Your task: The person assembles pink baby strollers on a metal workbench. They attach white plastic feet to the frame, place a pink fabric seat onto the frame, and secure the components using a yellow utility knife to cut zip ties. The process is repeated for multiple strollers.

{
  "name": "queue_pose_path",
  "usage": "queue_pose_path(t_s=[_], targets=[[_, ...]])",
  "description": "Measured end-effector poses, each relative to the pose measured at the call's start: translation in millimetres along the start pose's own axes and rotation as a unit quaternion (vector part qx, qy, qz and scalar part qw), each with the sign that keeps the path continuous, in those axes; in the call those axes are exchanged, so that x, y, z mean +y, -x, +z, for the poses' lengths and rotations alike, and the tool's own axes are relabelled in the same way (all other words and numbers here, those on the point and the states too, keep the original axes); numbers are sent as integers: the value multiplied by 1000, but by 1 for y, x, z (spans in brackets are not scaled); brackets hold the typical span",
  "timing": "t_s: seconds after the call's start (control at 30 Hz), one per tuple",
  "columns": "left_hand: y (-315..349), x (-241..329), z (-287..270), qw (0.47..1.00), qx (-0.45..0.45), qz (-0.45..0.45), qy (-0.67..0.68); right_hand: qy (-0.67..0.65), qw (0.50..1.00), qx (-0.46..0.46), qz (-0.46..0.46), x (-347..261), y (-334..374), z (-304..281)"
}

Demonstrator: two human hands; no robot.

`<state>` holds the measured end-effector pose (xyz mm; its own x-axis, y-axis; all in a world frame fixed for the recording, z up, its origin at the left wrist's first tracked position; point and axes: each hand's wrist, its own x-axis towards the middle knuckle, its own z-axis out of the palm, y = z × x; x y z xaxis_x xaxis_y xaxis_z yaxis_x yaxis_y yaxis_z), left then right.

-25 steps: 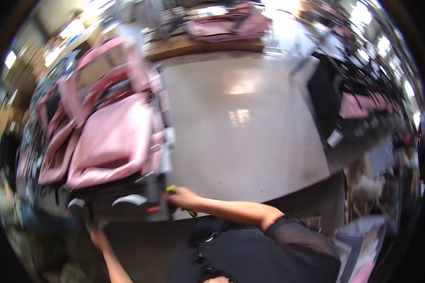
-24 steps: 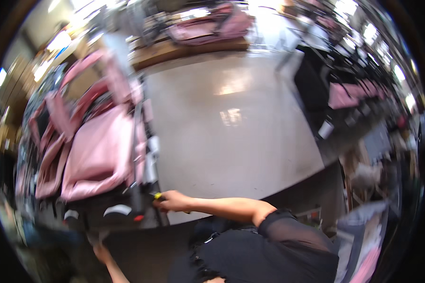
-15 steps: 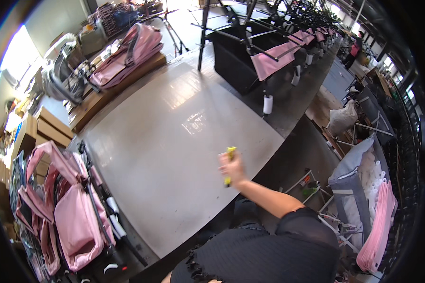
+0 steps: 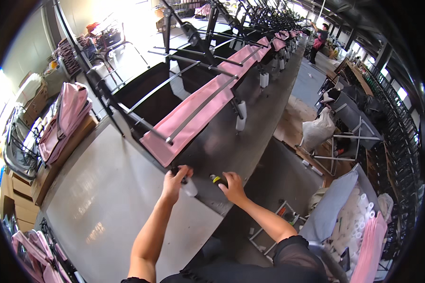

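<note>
My left hand (image 4: 172,185) is closed around the dark end of a leg on the nearest folding frame, just above its white sleeve (image 4: 189,187). To its right, my right hand (image 4: 233,187) grips a small yellow-and-black hand tool (image 4: 216,179); its exact kind does not show. The tool's yellow end points toward my left hand and stays apart from the leg. The frame's pink fabric panel (image 4: 184,123) stretches away from my left hand, with grey bars across it. Black fabric (image 4: 148,92) hangs inside the frame.
Several similar frames (image 4: 250,30) stand in a row along the bench (image 4: 111,188). Pink folded fabric pieces (image 4: 66,122) lie at the left. Right of the bench, a grey-lined bin (image 4: 328,207) holds white tubes and pink strips. A person (image 4: 318,42) stands far off.
The view has shifted right, toward the frames. My left hand has come into sight and taken hold of the leg end. The tool in my right hand is now beside that leg.
</note>
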<state>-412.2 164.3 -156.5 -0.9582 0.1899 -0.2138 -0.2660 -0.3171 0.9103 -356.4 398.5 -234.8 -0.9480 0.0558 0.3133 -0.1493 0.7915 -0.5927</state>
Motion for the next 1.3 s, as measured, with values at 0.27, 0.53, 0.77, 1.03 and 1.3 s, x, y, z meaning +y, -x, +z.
queue_pose_path(t_s=[0.27,0.53,0.77,1.03,1.3], targets=[[46,29,4,972,229,-3,61,-37,981,192,-7,19,-214,-96],[65,21,-58,919,378,111,-17,-280,952,82,94,-57,-186,-100],[199,-6,-106,882,443,159,-23,-331,942,47,9,-141,-103,-104],[430,-12,-168,795,593,97,-82,-462,853,-242,23,-237,39,-26],[479,2,-207,810,573,72,-104,-417,833,-361,39,-238,83,33]])
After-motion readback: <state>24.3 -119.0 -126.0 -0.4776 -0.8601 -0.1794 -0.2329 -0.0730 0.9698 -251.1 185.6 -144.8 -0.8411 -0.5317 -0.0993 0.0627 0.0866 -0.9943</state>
